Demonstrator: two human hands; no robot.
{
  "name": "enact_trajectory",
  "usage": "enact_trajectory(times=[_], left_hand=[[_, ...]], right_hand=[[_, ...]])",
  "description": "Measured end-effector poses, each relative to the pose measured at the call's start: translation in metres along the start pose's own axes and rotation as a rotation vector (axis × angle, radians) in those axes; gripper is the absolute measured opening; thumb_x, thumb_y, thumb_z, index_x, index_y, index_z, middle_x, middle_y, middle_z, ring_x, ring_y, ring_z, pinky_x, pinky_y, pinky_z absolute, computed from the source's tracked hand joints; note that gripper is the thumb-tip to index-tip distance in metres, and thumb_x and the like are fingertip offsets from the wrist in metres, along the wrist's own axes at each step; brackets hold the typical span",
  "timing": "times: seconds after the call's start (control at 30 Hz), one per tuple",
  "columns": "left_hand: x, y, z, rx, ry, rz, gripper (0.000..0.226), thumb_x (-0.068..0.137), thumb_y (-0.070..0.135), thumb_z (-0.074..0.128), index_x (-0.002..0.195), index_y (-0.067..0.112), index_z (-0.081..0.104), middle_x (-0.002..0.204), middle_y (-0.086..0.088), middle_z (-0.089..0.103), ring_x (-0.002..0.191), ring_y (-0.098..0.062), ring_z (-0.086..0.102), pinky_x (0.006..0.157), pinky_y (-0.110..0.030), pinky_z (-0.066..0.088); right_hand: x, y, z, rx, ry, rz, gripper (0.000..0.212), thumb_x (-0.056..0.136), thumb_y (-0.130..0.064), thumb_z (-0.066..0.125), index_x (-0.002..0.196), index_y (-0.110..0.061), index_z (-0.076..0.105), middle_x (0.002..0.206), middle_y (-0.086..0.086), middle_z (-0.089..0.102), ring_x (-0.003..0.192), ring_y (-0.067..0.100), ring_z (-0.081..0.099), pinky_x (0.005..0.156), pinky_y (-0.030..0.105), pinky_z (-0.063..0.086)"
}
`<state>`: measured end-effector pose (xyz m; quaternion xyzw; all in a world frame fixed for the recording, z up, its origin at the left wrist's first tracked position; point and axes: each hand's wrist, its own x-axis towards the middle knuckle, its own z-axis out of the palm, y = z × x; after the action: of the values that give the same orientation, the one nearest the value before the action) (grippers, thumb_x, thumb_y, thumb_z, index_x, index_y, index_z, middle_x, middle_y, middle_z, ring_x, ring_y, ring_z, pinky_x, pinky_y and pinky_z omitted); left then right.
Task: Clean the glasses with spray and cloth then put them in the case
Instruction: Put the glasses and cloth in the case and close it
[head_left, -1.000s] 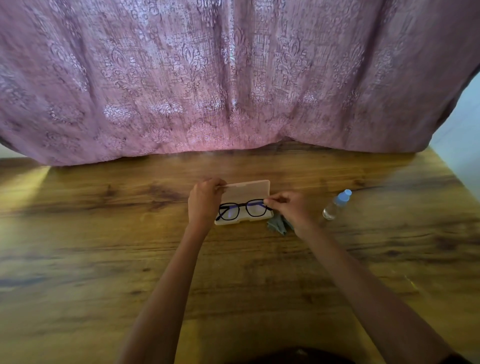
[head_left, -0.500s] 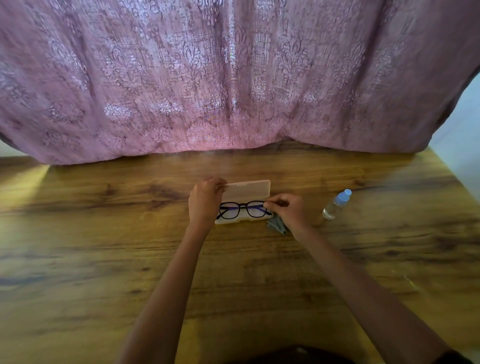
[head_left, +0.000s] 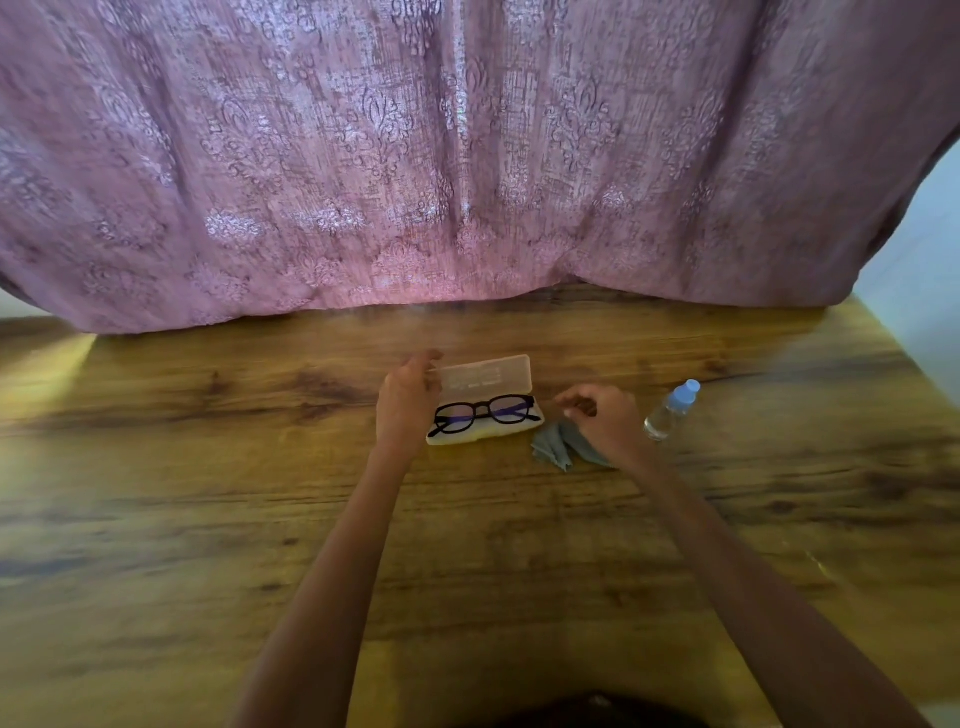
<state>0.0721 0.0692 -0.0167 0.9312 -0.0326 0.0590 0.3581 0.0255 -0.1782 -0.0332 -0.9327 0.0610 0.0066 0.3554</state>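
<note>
Black-framed glasses (head_left: 485, 414) lie folded in the bottom half of an open, pale translucent case (head_left: 488, 375) at the middle of the wooden table. My left hand (head_left: 408, 402) covers the case's left end, its fingertips pinching the left corner of the raised lid. My right hand (head_left: 602, 415) hovers just right of the case with loosely curled fingers and holds nothing. A crumpled grey cloth (head_left: 553, 447) lies on the table partly under that hand. The small clear spray bottle (head_left: 670, 410) with a blue cap lies further right.
A patterned pink curtain (head_left: 467, 156) hangs down onto the far edge of the table (head_left: 208, 519). The table's right edge (head_left: 904, 358) runs diagonally beside a pale floor.
My right hand let go of the glasses' right end and drew away to the right, uncovering the cloth. The glasses now rest in the case. My left hand stayed at the case's left end.
</note>
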Motion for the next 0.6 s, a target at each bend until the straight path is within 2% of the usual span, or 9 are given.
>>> enact_trajectory(times=[0.03, 0.1, 0.23, 0.37, 0.47, 0.6], left_hand=[[0.001, -0.001, 0.000, -0.005, -0.009, -0.003, 0.034, 0.089, 0.001, 0.058, 0.122, 0.012, 0.060, 0.108, -0.010, 0.069, 0.093, -0.019, 0.066, 0.077, -0.030, 0.053], [0.003, -0.002, 0.001, -0.032, -0.027, -0.030, 0.035, 0.089, 0.003, 0.059, 0.123, 0.013, 0.059, 0.111, -0.009, 0.067, 0.096, -0.019, 0.064, 0.078, -0.027, 0.050], [0.006, -0.003, 0.003, -0.071, -0.046, -0.065, 0.031, 0.091, 0.008, 0.058, 0.122, 0.013, 0.058, 0.115, -0.010, 0.065, 0.100, -0.023, 0.063, 0.081, -0.029, 0.048], [0.008, -0.005, 0.003, -0.101, -0.072, -0.096, 0.031, 0.094, 0.011, 0.054, 0.125, 0.012, 0.056, 0.118, -0.011, 0.065, 0.105, -0.023, 0.061, 0.088, -0.032, 0.048], [0.007, -0.004, 0.003, -0.106, -0.079, -0.120, 0.033, 0.095, 0.015, 0.051, 0.128, 0.011, 0.054, 0.122, -0.010, 0.062, 0.109, -0.024, 0.059, 0.091, -0.034, 0.046], [-0.002, 0.011, 0.000, -0.088, 0.052, -0.063, 0.035, 0.096, 0.021, 0.052, 0.130, 0.011, 0.052, 0.130, -0.009, 0.055, 0.114, -0.026, 0.054, 0.091, -0.031, 0.042]], right_hand=[[0.000, 0.002, -0.002, -0.044, -0.033, 0.005, 0.018, 0.090, -0.011, 0.064, 0.105, -0.018, 0.071, 0.106, -0.002, 0.069, 0.098, 0.010, 0.060, 0.088, 0.023, 0.048], [0.000, 0.006, -0.005, -0.078, -0.073, 0.021, 0.021, 0.089, -0.012, 0.065, 0.110, -0.017, 0.069, 0.110, 0.000, 0.069, 0.102, 0.012, 0.060, 0.091, 0.028, 0.048], [-0.001, 0.007, -0.006, -0.111, -0.132, 0.059, 0.029, 0.085, -0.014, 0.071, 0.113, -0.015, 0.065, 0.108, 0.000, 0.069, 0.092, 0.007, 0.058, 0.079, 0.018, 0.044], [-0.003, 0.006, -0.006, -0.114, -0.115, 0.087, 0.021, 0.082, -0.017, 0.075, 0.101, -0.016, 0.067, 0.092, -0.006, 0.066, 0.079, 0.004, 0.057, 0.060, 0.009, 0.036], [-0.005, 0.004, -0.009, -0.082, -0.126, 0.112, 0.007, 0.083, -0.019, 0.073, 0.088, -0.019, 0.067, 0.087, -0.006, 0.065, 0.083, 0.008, 0.060, 0.059, 0.010, 0.037], [-0.009, -0.007, -0.024, 0.063, -0.202, 0.099, 0.004, 0.087, -0.023, 0.067, 0.088, -0.020, 0.064, 0.089, -0.005, 0.064, 0.085, 0.010, 0.060, 0.063, 0.017, 0.042]])
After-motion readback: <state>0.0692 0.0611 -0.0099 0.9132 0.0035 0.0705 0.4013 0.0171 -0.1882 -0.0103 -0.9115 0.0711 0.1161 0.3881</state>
